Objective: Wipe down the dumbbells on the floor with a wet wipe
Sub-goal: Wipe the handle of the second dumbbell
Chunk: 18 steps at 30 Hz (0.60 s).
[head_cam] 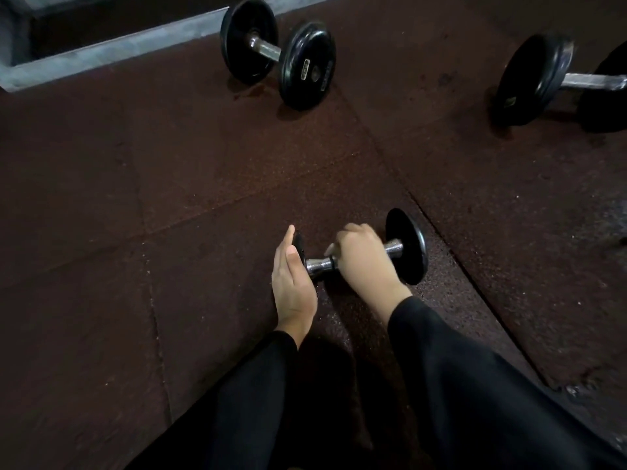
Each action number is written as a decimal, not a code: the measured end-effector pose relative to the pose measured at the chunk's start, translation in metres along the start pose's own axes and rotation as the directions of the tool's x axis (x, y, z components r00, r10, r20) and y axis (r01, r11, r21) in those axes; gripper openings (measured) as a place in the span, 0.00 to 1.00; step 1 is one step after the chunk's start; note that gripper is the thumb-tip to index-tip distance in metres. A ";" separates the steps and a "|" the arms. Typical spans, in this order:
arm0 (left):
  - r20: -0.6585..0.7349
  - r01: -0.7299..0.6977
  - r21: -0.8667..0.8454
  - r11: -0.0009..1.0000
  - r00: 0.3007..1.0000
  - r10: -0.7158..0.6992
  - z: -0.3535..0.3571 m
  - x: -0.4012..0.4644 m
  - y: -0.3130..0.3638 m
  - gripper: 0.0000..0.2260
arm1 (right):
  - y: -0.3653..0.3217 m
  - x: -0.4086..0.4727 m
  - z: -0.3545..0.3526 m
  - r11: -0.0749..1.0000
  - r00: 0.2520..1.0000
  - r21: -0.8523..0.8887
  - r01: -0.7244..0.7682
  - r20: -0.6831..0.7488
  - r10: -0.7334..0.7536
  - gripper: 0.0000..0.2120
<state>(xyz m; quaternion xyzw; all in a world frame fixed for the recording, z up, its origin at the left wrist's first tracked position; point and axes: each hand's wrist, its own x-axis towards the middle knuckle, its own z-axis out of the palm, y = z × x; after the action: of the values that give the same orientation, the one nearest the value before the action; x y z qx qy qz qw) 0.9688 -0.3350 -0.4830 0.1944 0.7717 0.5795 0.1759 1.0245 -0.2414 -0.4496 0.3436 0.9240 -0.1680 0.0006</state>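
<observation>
The small dumbbell [359,252] is lying crosswise on the floor [169,198]; right hand [364,257] is gripping its handle with a wipe [330,249], left hand [291,276] flat, bracing the plate.

Black-plated dumbbells [407,247] with chrome handles on speckled reddish-brown floor [169,198].

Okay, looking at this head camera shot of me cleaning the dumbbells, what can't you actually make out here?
- Wet wipe: only a pale scrap shows at the right hand, which hides the rest.
- Near dumbbell: left plate mostly behind the left hand.
- Right dumbbell: cut off by the frame edge.
- Far dumbbell: plate label too small to read.
</observation>
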 end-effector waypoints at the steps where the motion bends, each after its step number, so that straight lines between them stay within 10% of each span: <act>1: -0.007 0.000 -0.003 1.000 1.000 0.000 0.000 0.001 -0.001 0.23 | -0.006 -0.003 0.003 0.999 0.999 0.033 0.040 0.014 -0.041 0.10; 7: 0.014 0.010 -0.009 1.000 1.000 -0.010 0.000 -0.002 0.001 0.24 | -0.002 -0.019 -0.006 0.981 0.959 0.074 0.177 -0.238 -0.155 0.08; 11: 0.017 0.019 -0.006 1.000 1.000 -0.019 -0.001 -0.002 0.002 0.24 | 0.009 -0.004 -0.010 0.997 0.993 0.034 -0.076 -0.083 0.078 0.10; 18: 0.011 0.019 0.007 1.000 1.000 -0.019 0.000 0.000 0.002 0.24 | -0.016 -0.030 0.024 0.986 0.984 0.112 0.126 -0.143 -0.110 0.15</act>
<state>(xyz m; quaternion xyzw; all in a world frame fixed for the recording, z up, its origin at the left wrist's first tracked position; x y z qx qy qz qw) 0.9691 -0.3349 -0.4805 0.1911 0.7744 0.5741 0.1851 1.0344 -0.2789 -0.4635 0.2983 0.9287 -0.1995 -0.0932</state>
